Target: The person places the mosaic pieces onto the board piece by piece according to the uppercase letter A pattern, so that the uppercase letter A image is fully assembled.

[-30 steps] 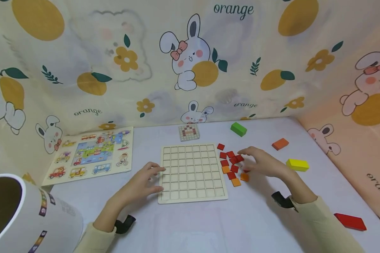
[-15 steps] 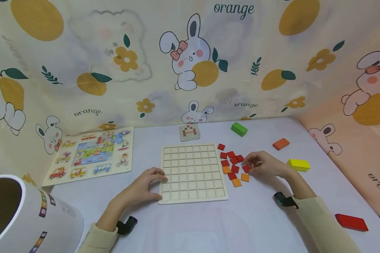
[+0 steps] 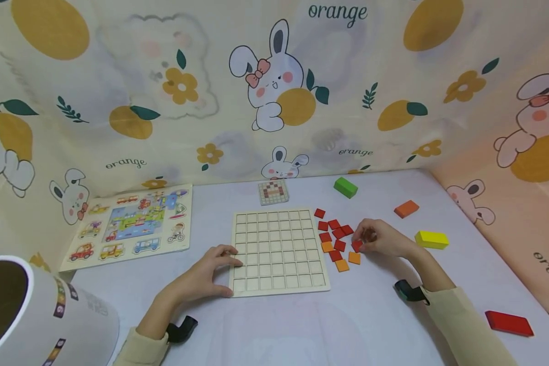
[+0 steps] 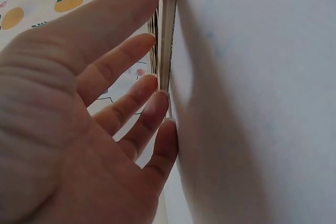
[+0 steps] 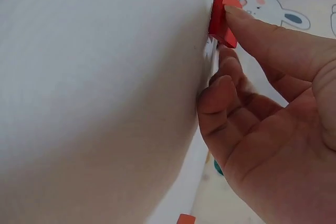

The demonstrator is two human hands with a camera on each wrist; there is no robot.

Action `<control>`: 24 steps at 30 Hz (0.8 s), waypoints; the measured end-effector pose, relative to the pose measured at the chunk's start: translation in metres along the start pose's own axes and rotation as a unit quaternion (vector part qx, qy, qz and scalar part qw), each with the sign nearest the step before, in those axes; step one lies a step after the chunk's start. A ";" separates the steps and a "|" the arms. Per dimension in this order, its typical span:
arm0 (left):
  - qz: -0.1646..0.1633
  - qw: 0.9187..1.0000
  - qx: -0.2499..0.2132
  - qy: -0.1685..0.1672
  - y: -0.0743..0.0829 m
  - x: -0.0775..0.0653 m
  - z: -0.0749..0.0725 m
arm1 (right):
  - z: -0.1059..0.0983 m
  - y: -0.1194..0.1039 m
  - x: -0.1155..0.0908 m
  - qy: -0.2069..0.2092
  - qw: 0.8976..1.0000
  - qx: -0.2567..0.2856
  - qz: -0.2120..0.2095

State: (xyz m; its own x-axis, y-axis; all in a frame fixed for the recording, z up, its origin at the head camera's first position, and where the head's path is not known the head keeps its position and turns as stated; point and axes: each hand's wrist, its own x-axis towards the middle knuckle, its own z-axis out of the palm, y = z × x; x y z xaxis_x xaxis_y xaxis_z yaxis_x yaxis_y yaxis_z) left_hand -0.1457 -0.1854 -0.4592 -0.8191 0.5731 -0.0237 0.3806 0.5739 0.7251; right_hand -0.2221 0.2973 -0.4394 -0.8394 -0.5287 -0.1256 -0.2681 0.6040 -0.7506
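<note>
A pale wooden grid board (image 3: 279,249) lies in the middle of the table. My left hand (image 3: 208,272) rests at its left edge, fingers spread over the rim and thumb at the near corner; the left wrist view shows the fingertips (image 4: 164,103) along the board's side. Right of the board is a loose group of small square tiles, several red and a few orange (image 3: 342,265). My right hand (image 3: 384,238) pinches a red tile (image 3: 357,246) at the group's right side. In the right wrist view, the thumb lies on that tile's face, with the index finger at its lower edge.
A small pattern card (image 3: 273,192) lies behind the board. A vehicle puzzle (image 3: 130,223) is at back left, a white cylinder (image 3: 87,305) at front left. Green (image 3: 345,187), orange (image 3: 406,209), yellow (image 3: 432,239) and red (image 3: 510,323) blocks are spread along the right.
My right hand has drawn back from over the tiles to the right-hand red tile, its fingers closing on it. My left hand has shifted slightly nearer along the board's left edge.
</note>
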 end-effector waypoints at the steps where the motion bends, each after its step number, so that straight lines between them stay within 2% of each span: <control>1: 0.000 1.000 0.001 -0.001 0.000 0.000 0.000 | 0.000 0.000 0.000 0.000 1.000 0.001 -0.001; 10: 0.004 1.000 0.001 -0.002 -0.002 0.000 0.001 | 0.000 -0.005 -0.001 -0.026 1.000 0.014 0.011; 14: 0.009 1.000 0.002 -0.003 -0.003 0.001 0.001 | -0.001 -0.008 0.005 -0.015 1.000 0.010 0.001; 18: 0.011 1.000 0.005 -0.003 -0.004 0.002 0.001 | 0.002 -0.021 0.028 -0.015 1.000 0.013 -0.008; 24: 0.013 1.000 0.000 -0.005 -0.005 0.001 0.000 | 0.022 -0.051 0.085 -0.031 0.998 0.025 -0.039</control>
State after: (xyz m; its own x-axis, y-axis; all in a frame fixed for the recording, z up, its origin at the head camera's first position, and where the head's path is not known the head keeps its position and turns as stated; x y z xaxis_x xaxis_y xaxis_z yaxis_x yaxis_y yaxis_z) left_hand -0.1481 -0.1876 -0.4628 -0.8045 0.5938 -0.0118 0.4018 0.5587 0.7255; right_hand -0.2698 0.2086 -0.4261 -0.7850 -0.6107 -0.1040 -0.3074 0.5299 -0.7904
